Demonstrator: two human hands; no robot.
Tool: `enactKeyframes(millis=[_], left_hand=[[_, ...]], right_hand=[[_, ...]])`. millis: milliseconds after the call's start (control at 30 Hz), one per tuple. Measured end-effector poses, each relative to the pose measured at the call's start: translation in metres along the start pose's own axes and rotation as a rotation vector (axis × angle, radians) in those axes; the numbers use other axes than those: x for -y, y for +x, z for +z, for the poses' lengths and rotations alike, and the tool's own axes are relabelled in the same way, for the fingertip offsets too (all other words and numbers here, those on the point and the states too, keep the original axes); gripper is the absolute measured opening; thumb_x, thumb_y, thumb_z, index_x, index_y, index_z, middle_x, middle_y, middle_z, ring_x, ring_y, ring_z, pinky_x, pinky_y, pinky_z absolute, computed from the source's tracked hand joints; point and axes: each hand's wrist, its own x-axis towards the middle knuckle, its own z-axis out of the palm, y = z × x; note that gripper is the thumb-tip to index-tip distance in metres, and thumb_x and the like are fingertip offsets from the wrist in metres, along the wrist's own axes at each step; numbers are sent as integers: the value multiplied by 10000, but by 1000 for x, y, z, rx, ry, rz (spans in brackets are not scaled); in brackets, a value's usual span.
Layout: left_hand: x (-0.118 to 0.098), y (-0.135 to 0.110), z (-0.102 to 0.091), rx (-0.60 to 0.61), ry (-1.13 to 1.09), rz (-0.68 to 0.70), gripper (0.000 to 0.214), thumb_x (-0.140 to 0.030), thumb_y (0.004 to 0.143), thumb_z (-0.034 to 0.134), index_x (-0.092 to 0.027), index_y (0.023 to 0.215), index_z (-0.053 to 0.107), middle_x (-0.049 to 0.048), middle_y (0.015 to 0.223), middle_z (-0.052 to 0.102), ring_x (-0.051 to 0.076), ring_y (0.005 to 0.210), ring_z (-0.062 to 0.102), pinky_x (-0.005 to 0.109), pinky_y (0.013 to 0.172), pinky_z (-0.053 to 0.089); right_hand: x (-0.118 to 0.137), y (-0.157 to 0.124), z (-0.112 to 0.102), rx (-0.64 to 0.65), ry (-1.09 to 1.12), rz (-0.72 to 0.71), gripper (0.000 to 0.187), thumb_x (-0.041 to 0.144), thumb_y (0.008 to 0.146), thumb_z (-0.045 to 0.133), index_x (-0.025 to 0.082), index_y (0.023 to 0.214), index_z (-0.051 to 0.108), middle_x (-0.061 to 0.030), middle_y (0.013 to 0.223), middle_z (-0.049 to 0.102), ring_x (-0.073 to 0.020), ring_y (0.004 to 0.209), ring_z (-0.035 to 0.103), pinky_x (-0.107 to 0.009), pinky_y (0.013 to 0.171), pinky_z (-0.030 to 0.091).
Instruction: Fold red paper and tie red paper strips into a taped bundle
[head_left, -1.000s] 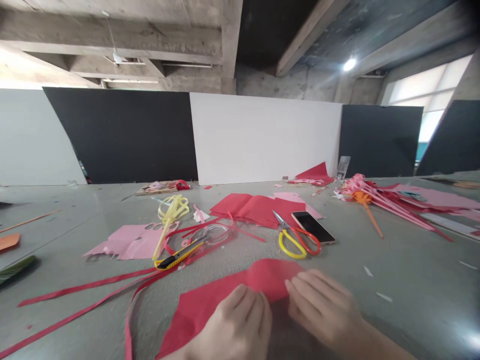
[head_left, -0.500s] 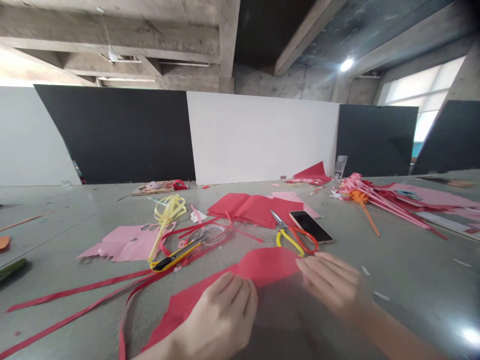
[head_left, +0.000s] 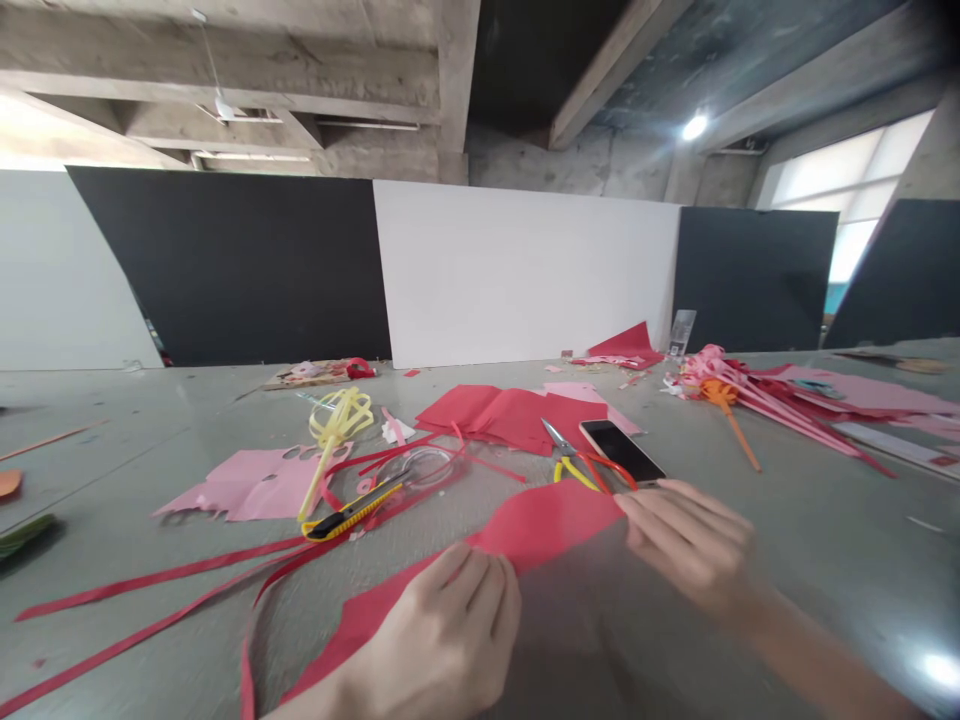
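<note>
Between and beyond the left hand [head_left: 454,630] and right hand [head_left: 690,535] lay the red sheet [head_left: 555,520], its long axis slanting away from left wrist to right hand. The left, nearer its middle, pinched the near edge; the right gripped the far corner, beside the scissors [head_left: 571,469].

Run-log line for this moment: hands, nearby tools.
left hand: gripping red paper sheet; right hand: pinching sheet's right end; beyond sheet: yellow-and-orange-handled metal scissors; further left: yellow-black utility knife
</note>
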Motion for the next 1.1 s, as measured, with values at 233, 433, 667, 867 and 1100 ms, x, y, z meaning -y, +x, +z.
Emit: enactKeyframes(millis=[233, 433, 667, 867, 1100], left_hand=[[-1, 1, 1, -7, 13, -2, 311, -36, 802, 313, -52, 807, 624, 94, 669, 645, 181, 601, 605, 307, 569, 495], [6, 1, -1, -22, 27, -13, 345, -15, 798, 285, -57, 779, 626, 92, 649, 639, 172, 582, 600, 287, 536, 488], [5, -10, 10, 18, 42, 26, 341, -23, 808, 286, -44, 794, 627, 107, 684, 646, 187, 606, 608, 310, 565, 480], [-13, -15, 15, 30, -1, 98, 343, -54, 821, 282, -49, 907, 614, 107, 821, 657, 201, 707, 615, 328, 678, 455], [-18, -19, 16, 68, 31, 90, 294, -108, 829, 326, -53, 867, 612, 119, 775, 650, 195, 658, 604, 341, 647, 447]], right_hand=[[-2, 1, -1, -7, -55, 61, 188, 49, 712, 551, 159, 854, 608, -3, 696, 674, -139, 615, 612, -340, 750, 477], [-24, -11, 1, 6, -168, 234, 106, 123, 762, 536, 165, 771, 633, -10, 687, 680, -169, 611, 620, -326, 662, 481], [11, 4, -6, 37, 172, 163, 327, 164, 792, 483, 80, 1102, 544, -117, 998, 637, -225, 938, 573, -358, 800, 457], [72, 4, 8, 135, 209, -110, 325, 48, 819, 340, 94, 997, 607, -71, 899, 678, -192, 812, 611, -375, 794, 448], [60, -2, 7, 113, 159, -121, 417, -36, 731, 303, 84, 990, 607, -88, 881, 679, -193, 781, 620, -392, 777, 451]])
